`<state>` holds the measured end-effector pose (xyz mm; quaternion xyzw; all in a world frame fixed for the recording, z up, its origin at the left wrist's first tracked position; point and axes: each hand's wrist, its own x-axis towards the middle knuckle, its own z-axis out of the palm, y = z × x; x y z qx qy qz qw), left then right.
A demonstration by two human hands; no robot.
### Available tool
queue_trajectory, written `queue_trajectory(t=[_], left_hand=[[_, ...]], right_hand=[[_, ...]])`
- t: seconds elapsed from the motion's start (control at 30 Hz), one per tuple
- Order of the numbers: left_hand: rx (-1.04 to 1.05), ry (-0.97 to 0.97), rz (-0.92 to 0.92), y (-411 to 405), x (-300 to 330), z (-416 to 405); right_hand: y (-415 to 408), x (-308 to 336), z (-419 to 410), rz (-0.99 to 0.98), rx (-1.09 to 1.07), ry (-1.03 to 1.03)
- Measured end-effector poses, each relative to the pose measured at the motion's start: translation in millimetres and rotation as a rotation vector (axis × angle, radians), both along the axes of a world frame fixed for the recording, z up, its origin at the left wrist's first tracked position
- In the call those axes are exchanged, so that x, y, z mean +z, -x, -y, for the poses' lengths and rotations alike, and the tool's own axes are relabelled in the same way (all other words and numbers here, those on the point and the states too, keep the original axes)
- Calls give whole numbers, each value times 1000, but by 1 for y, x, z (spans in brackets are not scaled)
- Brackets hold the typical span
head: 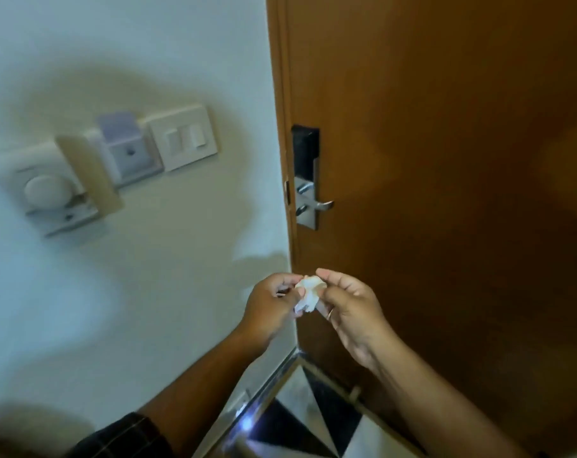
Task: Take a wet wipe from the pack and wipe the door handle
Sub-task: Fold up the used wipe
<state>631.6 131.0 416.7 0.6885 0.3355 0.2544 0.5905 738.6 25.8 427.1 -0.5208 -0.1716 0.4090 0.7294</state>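
Note:
A small crumpled white wet wipe (307, 292) is pinched between both hands in front of the door's edge. My left hand (272, 304) grips its left side and my right hand (349, 302) grips its right side with thumb and fingers; a ring shows on one right finger. The silver lever door handle (323, 204) juts from a metal lock plate (306, 203) on the brown wooden door (445, 160), well above the hands and apart from them. A black reader panel (304, 147) sits above the plate. No wipe pack is in view.
On the white wall (148, 276) to the left are a light switch (183, 138), a card holder (125, 148) and a round dial thermostat (47, 190). A black and white tiled floor (300, 424) shows below, with a shiny skirting strip along the wall.

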Motion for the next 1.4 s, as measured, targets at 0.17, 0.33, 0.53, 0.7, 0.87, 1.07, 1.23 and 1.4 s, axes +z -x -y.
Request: queue_trajectory(t=[0.17,0.33,0.53,0.7,0.87,1.07,1.23,1.4], left_hand=[[119,255,-22,102,-12,42],[297,276,-46,194,-27,72],[557,340,71,329,-55,122],[541,305,54,490,-69,159],[381,241,-269,605,-78,182],[352,181,-492,659,-134,183],[293,133,-791,678,-197,183],[204,228,-969,679,-276,185]], right_hand=[[71,-33,17,164,146,169],[156,-57,30,304,234,209],[299,-79,47,491,429,157],[440,-88,67,621,690,101],[533,-104,89,443,733,221],[560,-158,110,620,604,474],[548,-239,126,639,615,778],[555,-353,128,639,711,855]])
